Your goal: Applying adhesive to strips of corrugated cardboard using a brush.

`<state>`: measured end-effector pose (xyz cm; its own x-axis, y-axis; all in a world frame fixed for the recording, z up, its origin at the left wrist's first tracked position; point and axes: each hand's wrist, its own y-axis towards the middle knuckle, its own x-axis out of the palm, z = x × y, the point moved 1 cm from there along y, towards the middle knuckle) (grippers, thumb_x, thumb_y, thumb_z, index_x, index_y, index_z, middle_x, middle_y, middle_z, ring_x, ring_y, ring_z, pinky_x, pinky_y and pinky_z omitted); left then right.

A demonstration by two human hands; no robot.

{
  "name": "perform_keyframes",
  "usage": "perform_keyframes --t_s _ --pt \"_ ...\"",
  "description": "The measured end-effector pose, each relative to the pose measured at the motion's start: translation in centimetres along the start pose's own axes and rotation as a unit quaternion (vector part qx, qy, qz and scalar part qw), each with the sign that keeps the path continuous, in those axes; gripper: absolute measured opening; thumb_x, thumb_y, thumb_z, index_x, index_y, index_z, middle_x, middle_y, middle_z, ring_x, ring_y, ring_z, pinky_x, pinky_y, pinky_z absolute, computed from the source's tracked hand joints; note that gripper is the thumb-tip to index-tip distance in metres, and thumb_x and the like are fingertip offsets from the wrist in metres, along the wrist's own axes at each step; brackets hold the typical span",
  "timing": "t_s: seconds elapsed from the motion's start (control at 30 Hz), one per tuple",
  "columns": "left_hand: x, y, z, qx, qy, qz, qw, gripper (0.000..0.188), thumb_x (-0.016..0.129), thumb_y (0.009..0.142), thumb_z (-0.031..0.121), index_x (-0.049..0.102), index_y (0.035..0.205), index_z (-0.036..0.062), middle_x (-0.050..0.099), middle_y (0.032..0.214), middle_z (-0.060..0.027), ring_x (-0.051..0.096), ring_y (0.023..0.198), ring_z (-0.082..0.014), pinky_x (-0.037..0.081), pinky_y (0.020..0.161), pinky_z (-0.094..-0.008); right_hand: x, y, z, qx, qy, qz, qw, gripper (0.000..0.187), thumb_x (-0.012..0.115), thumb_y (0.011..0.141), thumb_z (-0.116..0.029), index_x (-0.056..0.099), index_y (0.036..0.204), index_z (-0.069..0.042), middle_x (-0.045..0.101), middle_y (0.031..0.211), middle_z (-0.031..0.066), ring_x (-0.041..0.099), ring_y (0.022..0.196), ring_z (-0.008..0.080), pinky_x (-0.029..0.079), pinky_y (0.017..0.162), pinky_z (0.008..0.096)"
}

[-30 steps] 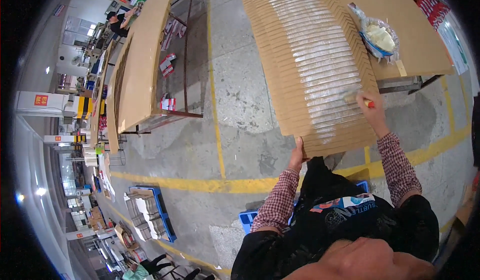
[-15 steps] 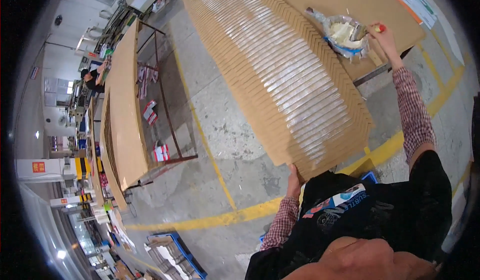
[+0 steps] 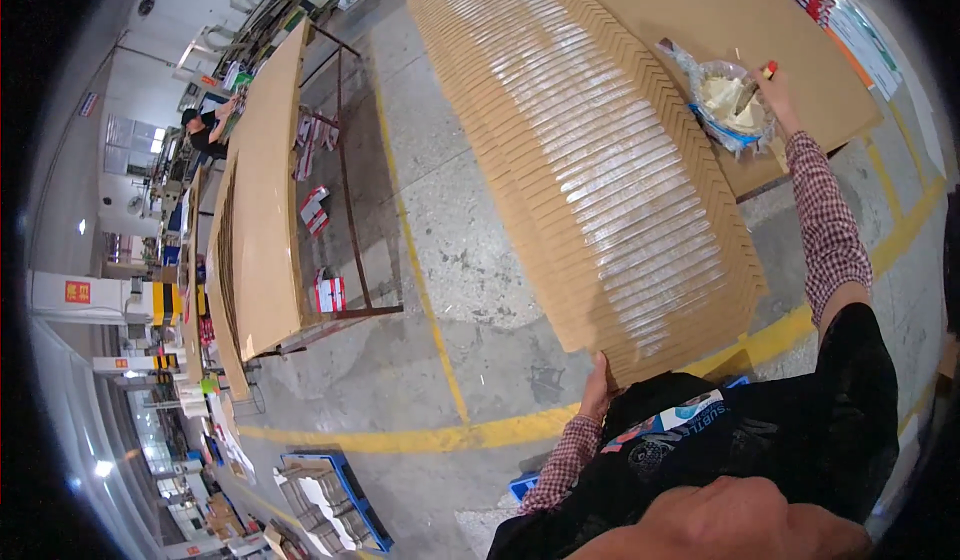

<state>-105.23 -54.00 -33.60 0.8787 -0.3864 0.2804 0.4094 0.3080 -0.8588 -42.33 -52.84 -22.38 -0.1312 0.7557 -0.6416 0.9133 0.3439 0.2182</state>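
Observation:
A long row of overlapping brown cardboard sheets stretches away from me, a glossy whitish band running along their middle. At the near left corner, my left hand is closed on the edge of the nearest cardboard sheet, thumb uppermost; its other fingers are largely hidden. My right hand grips a red-handled brush whose head dips into pale paste. The paste fills a plastic-lined bowl, which stands to the right of the row; the brush head is hard to make out.
The bowl rests on a cardboard-covered table. Across the grey floor, a second table bears stacked brown boards, with red-and-white bundles beneath. A person works beyond it. A blue pallet sits at the lower left.
The view has shifted, so the tables appear farther right and lower. My right hand and the brush have moved slightly at the bowl. My left hand still holds the near sheet's edge.

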Motion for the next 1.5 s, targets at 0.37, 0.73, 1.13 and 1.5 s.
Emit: perform_keyframes --t_s 0.37,0.73,1.13,1.5 --pt "0.1 0.4 -0.5 0.011 -0.008 -0.026 1.0 0.065 0.047 0.081 0.064 0.051 0.111 0.0063 0.06 0.1 -0.0062 0.057 0.088 -0.017 0.047 0.069 -0.0324 0.4 0.7 2.9 0.039 0.216 0.068 0.973 0.028 0.064 0.078 -0.026 0.062 0.075 0.002 0.063 0.064 0.0085 0.062 0.052 0.0134 0.05 0.047 0.0256" --pt "0.4 0.0 -0.2 0.072 -0.011 -0.026 0.997 0.06 0.044 0.084 0.059 0.053 0.113 0.0076 0.061 0.098 -0.0047 0.058 0.087 -0.0143 0.045 0.068 -0.0293 -7.3 -17.9 -1.7 0.03 0.31 -0.014 0.95 0.015 0.062 0.082 -0.014 0.062 0.084 0.001 0.063 0.08 0.006 0.062 0.065 0.0129 0.05 0.06 0.0244" --pt "2.2 0.7 -0.3 0.09 0.006 0.049 0.995 0.056 0.048 0.083 0.058 0.055 0.101 0.0053 0.063 0.085 -0.0067 0.06 0.069 -0.0174 0.046 0.053 -0.0305 -5.3 -38.3 -8.7 -0.207 0.176 -0.134 0.953 0.011 0.066 0.073 -0.003 0.055 0.074 0.0 0.052 0.07 0.0082 0.052 0.066 0.0169 0.041 0.061 0.0262" --pt "2.1 1.2 -0.8 0.101 -0.028 0.036 0.994 0.055 0.049 0.083 0.057 0.055 0.102 0.0058 0.063 0.082 -0.0056 0.06 0.068 -0.0163 0.044 0.051 -0.0307 -4.7 -40.3 -12.4 -0.236 0.143 -0.148 0.95 0.008 0.063 0.074 -0.002 0.055 0.073 -0.001 0.05 0.066 0.0094 0.05 0.061 0.0209 0.04 0.056 0.0291"
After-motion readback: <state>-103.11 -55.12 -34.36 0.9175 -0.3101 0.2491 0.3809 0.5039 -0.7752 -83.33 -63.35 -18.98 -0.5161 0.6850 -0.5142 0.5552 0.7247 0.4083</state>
